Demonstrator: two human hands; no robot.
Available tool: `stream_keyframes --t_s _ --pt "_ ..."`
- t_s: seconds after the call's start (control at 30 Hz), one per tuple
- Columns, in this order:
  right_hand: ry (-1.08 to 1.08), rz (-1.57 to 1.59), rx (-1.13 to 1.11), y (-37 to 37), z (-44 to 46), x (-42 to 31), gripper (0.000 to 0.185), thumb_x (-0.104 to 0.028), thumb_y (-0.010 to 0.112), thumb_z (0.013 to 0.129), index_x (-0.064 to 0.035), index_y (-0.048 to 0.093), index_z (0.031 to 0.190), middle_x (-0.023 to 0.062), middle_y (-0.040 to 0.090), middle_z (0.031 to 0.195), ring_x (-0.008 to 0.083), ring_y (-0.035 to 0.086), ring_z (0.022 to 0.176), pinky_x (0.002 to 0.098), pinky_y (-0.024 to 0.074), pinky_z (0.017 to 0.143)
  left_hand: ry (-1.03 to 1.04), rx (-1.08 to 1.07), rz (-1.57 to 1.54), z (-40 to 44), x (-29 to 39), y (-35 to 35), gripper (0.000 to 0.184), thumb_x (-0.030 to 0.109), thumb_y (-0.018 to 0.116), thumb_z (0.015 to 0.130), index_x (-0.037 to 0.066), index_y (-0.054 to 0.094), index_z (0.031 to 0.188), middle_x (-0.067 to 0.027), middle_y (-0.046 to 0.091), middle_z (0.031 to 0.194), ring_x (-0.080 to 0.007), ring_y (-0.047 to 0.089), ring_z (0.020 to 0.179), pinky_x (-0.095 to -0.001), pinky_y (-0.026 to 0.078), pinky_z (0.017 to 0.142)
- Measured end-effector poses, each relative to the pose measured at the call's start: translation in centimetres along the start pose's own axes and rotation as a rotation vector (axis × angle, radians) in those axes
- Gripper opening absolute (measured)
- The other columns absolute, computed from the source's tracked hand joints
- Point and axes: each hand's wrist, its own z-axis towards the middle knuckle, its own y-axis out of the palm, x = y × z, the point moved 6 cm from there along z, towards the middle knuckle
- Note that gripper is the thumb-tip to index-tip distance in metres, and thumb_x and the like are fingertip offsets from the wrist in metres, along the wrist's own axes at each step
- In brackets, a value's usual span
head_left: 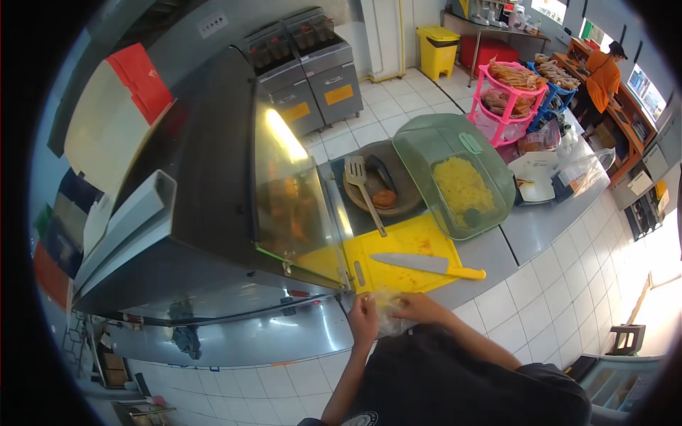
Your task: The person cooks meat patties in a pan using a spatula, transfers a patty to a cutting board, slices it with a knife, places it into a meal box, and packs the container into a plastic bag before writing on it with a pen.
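Display cabinet: a dark, glass-fronted cabinet [206, 177] is seen at the left, its glass lit from within; what is kept behind the pane is too blurred to be named.
Fryers: two grey units [312, 78] are placed against the far wall, with orange labels fixed to their doors.
Left hand: the left hand [364, 317] is held at the near edge of the counter, its fingers drawn together on a clear plastic bag [391, 323].
Plastic bag: it is held between both hands, just beside the near edge of the yellow cutting board [369, 250]; its contents cannot be told.
Spatula: a slotted spatula [360, 186] is laid across a round brown dish [406, 195], its handle reaching over the board. A dark, pestle-like tool [381, 172] and an orange-brown lump [384, 199] are also held in the dish.
Right hand: the opposite side of the bag is pinched by the right hand [418, 309], its fingers narrowed.
Knife: a yellow-handled knife [426, 265] is laid flat on the board, its tip turned leftward, its handle carried past the right edge.
Green tub: yellow food [463, 186] is seen in a translucent tub [506, 192], beyond the board.
Pink rack: wrapped goods are stacked on its tiers [506, 113].
Co-worker: a person in orange [602, 82] is seen at a far counter.
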Motion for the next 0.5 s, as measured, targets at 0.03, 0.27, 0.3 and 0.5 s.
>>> stream_keyframes --t_s 0.03,0.27,0.3,0.5 --pt "0.066 0.007 0.109 -0.3 -0.9 0.5 0.039 -0.026 0.066 0.084 -0.001 0.058 0.112 0.022 0.064 0.088 0.0354 0.063 0.082 0.041 0.0487 0.072 0.027 0.023 0.116 -0.1 0.3 -0.4 0.024 0.023 0.062 0.091 0.001 0.061 0.1 -0.0063 0.052 0.066 -0.0181 0.051 0.058 -0.0326 0.042 0.056" --pt "0.061 0.033 0.458 -1.1 -4.1 -2.0 0.031 -0.012 0.061 0.083 -0.0029 0.052 0.112 0.0206 0.063 0.075 0.04 0.062 0.069 0.0455 0.0492 0.063 -0.021 -0.395 0.397 -3.0 0.6 3.4 0.032 0.021 0.064 0.086 0.001 0.057 0.109 -0.0174 0.06 0.098 -0.031 0.06 0.085 -0.0415 0.047 0.073" --pt "0.0 0.034 0.454 -1.0 -4.1 -2.8 0.031 -0.01 0.061 0.083 -0.0031 0.052 0.111 0.02 0.063 0.076 0.0394 0.062 0.068 0.0447 0.0493 0.062 -0.112 -0.619 0.38 -3.0 -2.1 5.2 0.033 0.02 0.064 0.086 0.002 0.056 0.111 -0.019 0.06 0.106 -0.0286 0.061 0.09 -0.0396 0.047 0.074" --pt "-0.071 -0.073 0.364 -0.3 -6.1 -4.5 0.04 -0.008 0.063 0.083 -0.0038 0.045 0.118 0.017 0.061 0.076 0.0361 0.063 0.068 0.044 0.0496 0.06 -0.497 -0.374 -1.33 0.9 -6.9 7.3 0.029 0.021 0.056 0.095 0.007 0.054 0.12 -0.0086 0.06 0.119 -0.0206 0.06 0.102 -0.0346 0.05 0.088"
